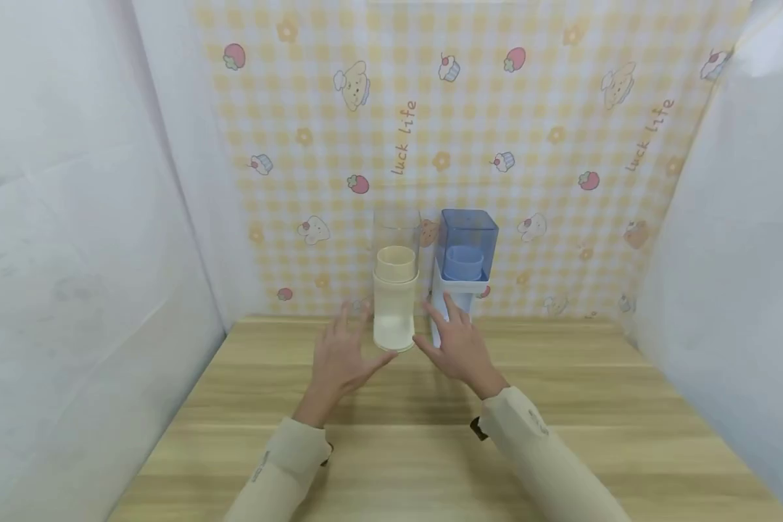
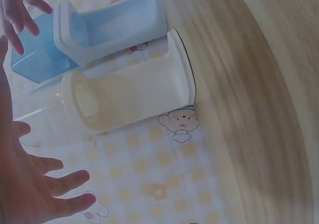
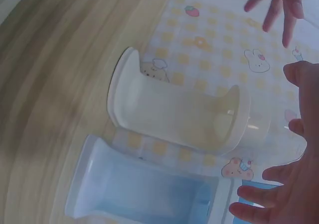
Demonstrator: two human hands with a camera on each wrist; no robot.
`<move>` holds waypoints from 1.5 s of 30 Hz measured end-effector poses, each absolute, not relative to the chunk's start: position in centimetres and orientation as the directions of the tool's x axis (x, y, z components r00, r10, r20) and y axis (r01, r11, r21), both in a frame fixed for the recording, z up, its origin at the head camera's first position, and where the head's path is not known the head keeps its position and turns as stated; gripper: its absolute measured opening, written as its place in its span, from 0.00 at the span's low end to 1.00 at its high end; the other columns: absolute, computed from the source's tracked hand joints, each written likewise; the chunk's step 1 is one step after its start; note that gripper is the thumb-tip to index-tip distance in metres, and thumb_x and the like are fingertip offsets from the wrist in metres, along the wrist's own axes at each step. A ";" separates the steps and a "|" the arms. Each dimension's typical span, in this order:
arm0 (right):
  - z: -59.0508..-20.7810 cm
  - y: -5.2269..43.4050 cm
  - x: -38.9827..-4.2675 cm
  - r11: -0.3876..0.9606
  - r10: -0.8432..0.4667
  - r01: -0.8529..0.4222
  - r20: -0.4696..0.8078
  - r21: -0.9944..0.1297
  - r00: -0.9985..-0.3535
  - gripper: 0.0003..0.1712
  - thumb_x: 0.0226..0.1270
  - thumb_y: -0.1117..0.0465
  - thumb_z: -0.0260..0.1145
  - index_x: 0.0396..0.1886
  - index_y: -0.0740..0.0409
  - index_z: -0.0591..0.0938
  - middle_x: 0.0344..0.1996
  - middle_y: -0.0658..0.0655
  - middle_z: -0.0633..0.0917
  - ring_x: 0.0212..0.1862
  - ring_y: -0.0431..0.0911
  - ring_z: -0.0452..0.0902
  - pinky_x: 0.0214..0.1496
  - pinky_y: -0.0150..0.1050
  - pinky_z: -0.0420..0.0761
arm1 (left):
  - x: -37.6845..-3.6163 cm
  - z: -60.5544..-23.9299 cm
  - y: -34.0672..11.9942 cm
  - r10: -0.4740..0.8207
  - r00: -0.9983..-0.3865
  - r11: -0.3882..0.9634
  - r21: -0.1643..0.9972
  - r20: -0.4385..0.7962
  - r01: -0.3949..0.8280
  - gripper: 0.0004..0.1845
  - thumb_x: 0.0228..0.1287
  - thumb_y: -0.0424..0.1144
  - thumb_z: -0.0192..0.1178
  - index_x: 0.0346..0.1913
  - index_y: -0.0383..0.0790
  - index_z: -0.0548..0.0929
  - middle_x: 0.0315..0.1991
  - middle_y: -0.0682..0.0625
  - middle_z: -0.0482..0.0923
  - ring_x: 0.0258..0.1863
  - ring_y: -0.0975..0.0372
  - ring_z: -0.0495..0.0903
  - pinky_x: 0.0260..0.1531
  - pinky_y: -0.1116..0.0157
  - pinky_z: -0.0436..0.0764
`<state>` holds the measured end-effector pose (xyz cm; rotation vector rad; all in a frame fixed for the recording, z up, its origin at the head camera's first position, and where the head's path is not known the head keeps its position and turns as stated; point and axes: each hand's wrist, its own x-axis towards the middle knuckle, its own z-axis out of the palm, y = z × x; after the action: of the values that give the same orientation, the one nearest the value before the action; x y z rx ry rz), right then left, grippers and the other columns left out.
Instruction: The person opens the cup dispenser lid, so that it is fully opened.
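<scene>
Two tall containers stand side by side at the back of the wooden table (image 1: 391, 435). The cream container (image 1: 395, 308) has a clear top; the same cream container (image 2: 127, 97) (image 3: 174, 114) shows in both wrist views. Right of it stands a white-and-blue container (image 1: 463, 268) (image 2: 99, 27) (image 3: 144, 194) with a blue transparent top. My left hand (image 1: 339, 359) (image 2: 30, 184) hovers just left of the cream container, fingers spread, holding nothing. My right hand (image 1: 453, 341) (image 3: 294, 184) sits between and in front of the two containers, fingers spread, holding nothing.
A yellow checked cloth (image 1: 470, 130) with cartoon prints hangs behind the containers. White sheets (image 1: 72, 254) close in the left and right sides. The wooden table stretches toward me in front of the hands.
</scene>
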<state>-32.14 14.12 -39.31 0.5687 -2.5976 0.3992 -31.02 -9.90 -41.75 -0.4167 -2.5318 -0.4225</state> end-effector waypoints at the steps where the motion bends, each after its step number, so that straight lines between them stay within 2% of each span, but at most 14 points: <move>1: -39.1 13.9 -32.4 0.864 -0.315 -0.455 0.474 -0.214 -0.822 0.39 0.70 0.37 0.59 0.75 0.48 0.65 0.74 0.71 0.58 0.62 0.72 0.69 0.50 0.68 0.77 | -31.0 -41.8 -9.9 0.196 -0.819 0.897 0.239 0.540 0.372 0.55 0.54 0.78 0.53 0.79 0.50 0.55 0.77 0.35 0.51 0.66 0.36 0.66 0.56 0.36 0.72; 5: -38.0 12.6 -33.8 0.818 -0.279 -0.452 0.443 -0.355 -0.852 0.42 0.70 0.37 0.58 0.77 0.48 0.61 0.74 0.71 0.59 0.64 0.73 0.66 0.52 0.70 0.75 | -30.9 -41.9 -10.1 0.141 -0.852 0.865 0.355 0.504 0.354 0.54 0.57 0.76 0.54 0.78 0.47 0.55 0.77 0.36 0.49 0.66 0.34 0.65 0.53 0.35 0.73; 10: -36.2 11.6 -35.7 0.735 -0.211 -0.435 0.434 -0.521 -0.876 0.45 0.70 0.39 0.61 0.79 0.50 0.56 0.74 0.67 0.60 0.69 0.67 0.62 0.57 0.69 0.72 | -31.2 -41.4 -9.7 0.119 -0.878 0.782 0.501 0.463 0.370 0.57 0.56 0.77 0.54 0.78 0.44 0.53 0.78 0.40 0.51 0.73 0.40 0.57 0.61 0.35 0.67; 12: -35.3 11.2 -36.4 0.714 -0.179 -0.419 0.432 -0.561 -0.884 0.45 0.69 0.40 0.61 0.79 0.50 0.56 0.73 0.66 0.60 0.69 0.65 0.62 0.57 0.68 0.73 | -31.3 -41.1 -9.3 0.116 -0.887 0.741 0.555 0.448 0.377 0.57 0.56 0.77 0.54 0.79 0.43 0.51 0.78 0.41 0.51 0.74 0.42 0.54 0.62 0.35 0.64; 18: -33.2 9.1 -38.1 0.678 -0.118 -0.388 0.430 -0.624 -0.895 0.48 0.68 0.41 0.62 0.80 0.49 0.52 0.75 0.65 0.59 0.74 0.62 0.56 0.65 0.66 0.66 | -30.8 -41.1 -9.6 0.075 -0.922 0.665 0.670 0.379 0.330 0.56 0.58 0.71 0.60 0.79 0.43 0.48 0.78 0.41 0.50 0.72 0.40 0.59 0.56 0.35 0.71; 24: -31.5 7.9 -39.4 0.588 -0.089 -0.423 0.464 -0.690 -0.881 0.47 0.69 0.44 0.63 0.79 0.52 0.52 0.74 0.63 0.61 0.74 0.61 0.55 0.70 0.62 0.62 | -30.1 -41.4 -10.0 0.075 -0.921 0.616 0.708 0.383 0.345 0.56 0.58 0.69 0.61 0.79 0.45 0.47 0.77 0.39 0.50 0.70 0.37 0.60 0.55 0.32 0.70; 31: -31.3 7.5 -40.7 0.522 0.007 -0.378 0.447 -0.764 -0.895 0.46 0.67 0.45 0.66 0.79 0.47 0.55 0.76 0.55 0.60 0.74 0.56 0.53 0.72 0.57 0.61 | -29.4 -41.8 -9.6 0.031 -0.938 0.565 0.768 0.346 0.302 0.56 0.52 0.76 0.59 0.79 0.56 0.50 0.76 0.42 0.56 0.65 0.40 0.69 0.50 0.33 0.74; 33: -31.2 7.0 -40.9 0.500 0.031 -0.364 0.437 -0.786 -0.899 0.47 0.65 0.46 0.68 0.79 0.47 0.56 0.76 0.55 0.59 0.75 0.56 0.52 0.72 0.56 0.60 | -29.2 -41.8 -9.8 0.015 -0.938 0.566 0.771 0.345 0.293 0.54 0.53 0.74 0.60 0.78 0.56 0.52 0.76 0.43 0.57 0.64 0.41 0.71 0.48 0.35 0.76; 38: -30.6 5.6 -41.8 0.448 0.035 -0.354 0.412 -0.821 -0.910 0.50 0.63 0.44 0.70 0.79 0.42 0.55 0.78 0.60 0.53 0.76 0.58 0.49 0.73 0.59 0.59 | -28.8 -41.4 -10.9 -0.008 -0.927 0.578 0.758 0.376 0.302 0.52 0.58 0.66 0.64 0.78 0.49 0.53 0.74 0.40 0.59 0.63 0.40 0.72 0.47 0.36 0.78; 42: -30.0 5.5 -42.4 0.462 0.065 -0.343 0.417 -0.818 -0.907 0.52 0.61 0.43 0.72 0.79 0.43 0.56 0.78 0.63 0.50 0.77 0.60 0.48 0.72 0.60 0.59 | -29.1 -41.2 -11.1 0.021 -0.922 0.552 0.764 0.387 0.333 0.51 0.60 0.65 0.64 0.78 0.49 0.53 0.75 0.41 0.57 0.64 0.39 0.70 0.49 0.37 0.77; 45: -29.8 5.7 -42.8 0.496 0.089 -0.327 0.422 -0.804 -0.902 0.52 0.59 0.43 0.73 0.78 0.44 0.56 0.78 0.63 0.51 0.76 0.60 0.49 0.73 0.58 0.59 | -29.3 -41.0 -10.9 0.020 -0.921 0.534 0.774 0.390 0.339 0.50 0.60 0.64 0.64 0.78 0.50 0.54 0.75 0.43 0.57 0.63 0.40 0.71 0.50 0.37 0.77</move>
<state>-42.83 5.73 -29.84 0.1971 -2.3344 1.3821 -29.31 -10.89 -41.04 -0.2966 -2.4423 -1.3388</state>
